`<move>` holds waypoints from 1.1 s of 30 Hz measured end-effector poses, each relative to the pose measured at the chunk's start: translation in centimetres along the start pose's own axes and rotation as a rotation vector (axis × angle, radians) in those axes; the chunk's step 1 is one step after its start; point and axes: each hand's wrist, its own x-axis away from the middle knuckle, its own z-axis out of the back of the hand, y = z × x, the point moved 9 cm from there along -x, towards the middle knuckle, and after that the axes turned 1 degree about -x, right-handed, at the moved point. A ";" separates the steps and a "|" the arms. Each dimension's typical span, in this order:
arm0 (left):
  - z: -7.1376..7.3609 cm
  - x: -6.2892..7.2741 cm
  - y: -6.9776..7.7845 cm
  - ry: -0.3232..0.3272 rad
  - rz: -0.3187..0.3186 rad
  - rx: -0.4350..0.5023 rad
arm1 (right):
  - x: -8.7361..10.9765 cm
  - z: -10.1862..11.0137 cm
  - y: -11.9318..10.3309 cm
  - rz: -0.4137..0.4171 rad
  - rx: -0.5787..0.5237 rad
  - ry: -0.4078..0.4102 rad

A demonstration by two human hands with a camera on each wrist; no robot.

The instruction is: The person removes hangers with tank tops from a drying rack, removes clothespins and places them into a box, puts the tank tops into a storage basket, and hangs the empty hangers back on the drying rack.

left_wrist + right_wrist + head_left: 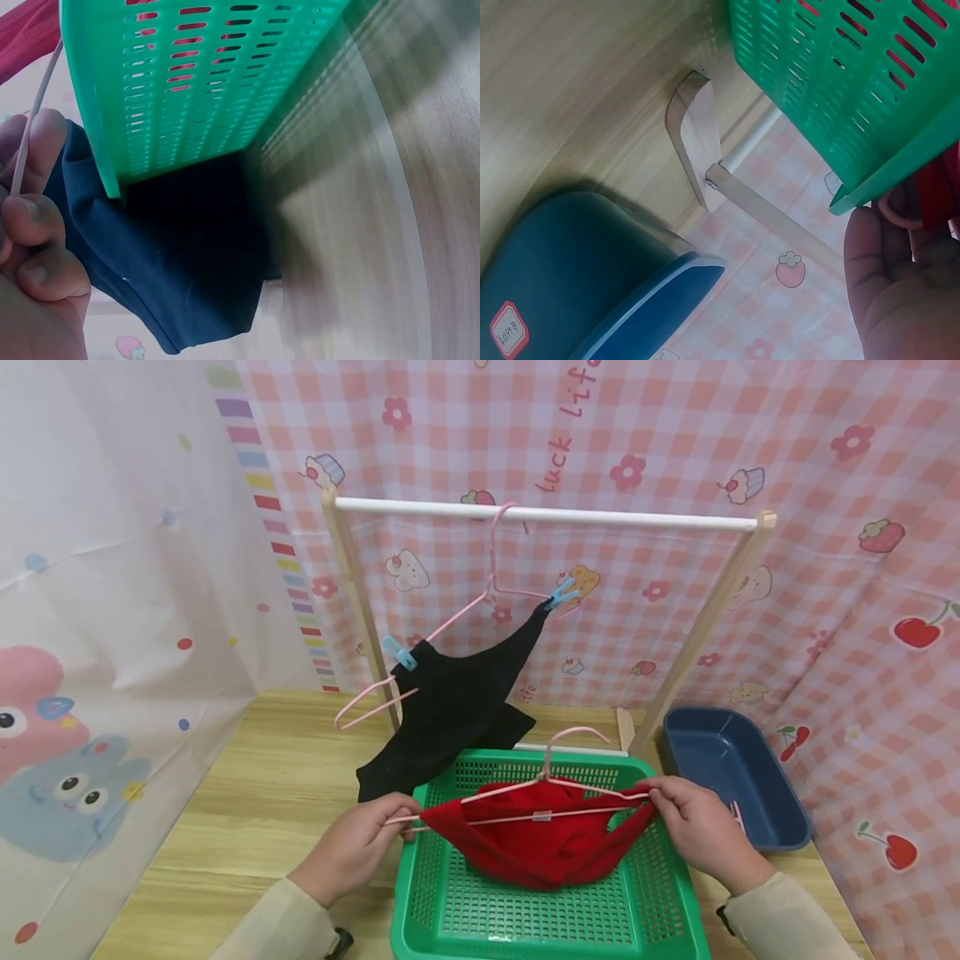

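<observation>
A red garment point(551, 860) hangs on a pink clothes hanger point(546, 760) held above the green basket point(403, 902). My left hand point(356, 843) grips the hanger's left end, which pokes out past the red cloth. In the left wrist view the fingers point(37, 221) curl round the thin hanger wire. At the other end, my right hand point(705, 827) pinches the hanger tip together with the edge of the red garment. The right wrist view shows the hanger's rounded end beside the thumb point(864, 247). The hanger's hook points up, free of the rail.
Behind the basket stands a rack with a white rail point(637, 518). A black garment point(465, 693) hangs there from another pink hanger point(492, 547), fixed by two blue clothespins point(399, 653). To the right sits a dark blue tub point(697, 735) with a pink clothespin point(737, 814) inside.
</observation>
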 end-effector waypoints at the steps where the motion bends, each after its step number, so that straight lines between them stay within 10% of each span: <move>1: 0.1 0.0 0.0 0.003 -0.004 -0.002 | 0.0 0.0 0.0 -0.001 0.005 0.003; 33: 1.9 1.0 -0.9 0.046 -0.004 0.062 | 0.2 0.4 1.1 -0.122 0.027 0.006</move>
